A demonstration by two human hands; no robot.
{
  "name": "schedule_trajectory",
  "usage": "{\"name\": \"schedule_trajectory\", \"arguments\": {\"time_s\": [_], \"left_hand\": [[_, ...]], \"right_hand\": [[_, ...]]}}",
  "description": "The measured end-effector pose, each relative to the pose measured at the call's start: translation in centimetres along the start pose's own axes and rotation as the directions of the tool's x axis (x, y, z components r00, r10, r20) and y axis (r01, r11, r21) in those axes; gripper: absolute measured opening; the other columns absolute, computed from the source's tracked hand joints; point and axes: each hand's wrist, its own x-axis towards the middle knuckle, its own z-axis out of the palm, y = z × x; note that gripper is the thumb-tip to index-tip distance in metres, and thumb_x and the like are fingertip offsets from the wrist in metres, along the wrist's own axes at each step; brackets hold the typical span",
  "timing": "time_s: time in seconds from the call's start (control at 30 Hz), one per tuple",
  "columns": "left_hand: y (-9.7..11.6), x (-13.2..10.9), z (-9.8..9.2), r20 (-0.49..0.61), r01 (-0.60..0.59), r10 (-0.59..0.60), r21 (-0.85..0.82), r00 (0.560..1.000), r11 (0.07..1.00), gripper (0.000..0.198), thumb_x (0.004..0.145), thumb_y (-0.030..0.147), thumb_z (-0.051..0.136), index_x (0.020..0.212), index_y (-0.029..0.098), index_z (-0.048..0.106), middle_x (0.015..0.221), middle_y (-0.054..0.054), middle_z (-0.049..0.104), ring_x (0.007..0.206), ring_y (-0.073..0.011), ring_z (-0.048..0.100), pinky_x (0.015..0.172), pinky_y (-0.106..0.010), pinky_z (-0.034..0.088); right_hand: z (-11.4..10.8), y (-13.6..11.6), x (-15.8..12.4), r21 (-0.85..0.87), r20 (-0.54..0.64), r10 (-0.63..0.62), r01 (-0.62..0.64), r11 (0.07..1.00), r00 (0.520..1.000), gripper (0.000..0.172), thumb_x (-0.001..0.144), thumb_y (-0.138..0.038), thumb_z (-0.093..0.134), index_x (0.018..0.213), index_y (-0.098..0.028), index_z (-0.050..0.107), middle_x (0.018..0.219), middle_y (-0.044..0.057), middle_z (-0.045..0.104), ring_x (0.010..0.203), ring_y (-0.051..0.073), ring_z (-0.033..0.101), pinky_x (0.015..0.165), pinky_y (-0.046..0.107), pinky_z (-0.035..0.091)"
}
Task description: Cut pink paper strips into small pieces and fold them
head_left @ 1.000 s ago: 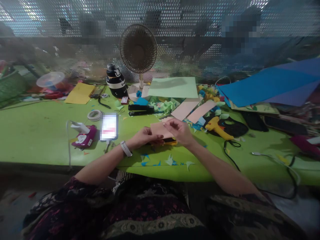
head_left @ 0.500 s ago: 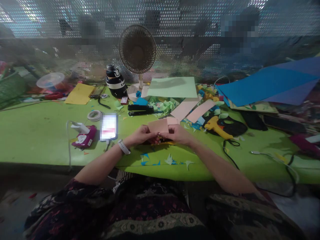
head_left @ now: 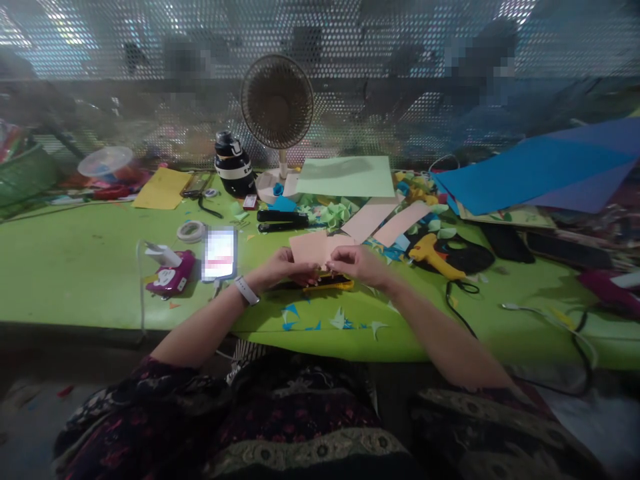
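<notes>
Both of my hands hold one small pink paper piece [head_left: 309, 247] just above the green table [head_left: 75, 267]. My left hand [head_left: 281, 268], with a white watch on its wrist, pinches the paper's lower left edge. The lower right edge is pinched by my right hand [head_left: 356, 263]. Under the hands lies a yellow-and-black tool [head_left: 330, 284], partly hidden. Blue and green paper scraps [head_left: 340, 321] lie near the table's front edge.
A phone [head_left: 219, 253], a pink charger device [head_left: 170, 275] and a tape roll [head_left: 191, 231] lie to the left. A black stapler [head_left: 283, 221], pink strips [head_left: 387, 221], a yellow glue gun [head_left: 434, 255], a fan [head_left: 277, 107] and blue sheets [head_left: 540, 170] lie beyond.
The pink paper has been turned and raised a little between my hands. My right hand dropped from the paper's top edge to its lower right edge.
</notes>
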Motion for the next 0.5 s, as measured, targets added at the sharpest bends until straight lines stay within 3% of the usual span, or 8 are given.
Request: {"name": "schedule_trajectory", "arguments": {"time_s": [0.27, 0.5], "left_hand": [[0.1, 0.0, 0.2, -0.002, -0.016, 0.016, 0.007, 1.0, 1.0, 0.045, 0.065, 0.041, 0.088, 0.09, 0.007, 0.073, 0.078, -0.015, 0.076, 0.066, -0.0197, 0.073, 0.064, -0.029, 0.06], [1.0, -0.4, -0.5, -0.019, -0.051, 0.051, 0.012, 0.999, 0.999, 0.039, 0.065, 0.043, 0.087, 0.076, 0.01, 0.069, 0.078, -0.013, 0.077, 0.065, -0.0168, 0.073, 0.064, -0.027, 0.061]], "right_hand": [[0.3, 0.1, 0.2, -0.003, -0.02, -0.033, 0.033, 0.999, 0.999, 0.026, 0.076, -0.043, 0.067, 0.068, -0.019, 0.059, 0.064, -0.001, 0.058, 0.061, 0.013, 0.051, 0.058, 0.027, 0.04], [-0.7, -0.2, -0.2, 0.17, -0.098, 0.04, -0.023, 0.985, 0.994, 0.028, 0.07, -0.044, 0.075, 0.07, -0.018, 0.065, 0.069, 0.002, 0.068, 0.064, 0.015, 0.061, 0.063, 0.029, 0.048]]}}
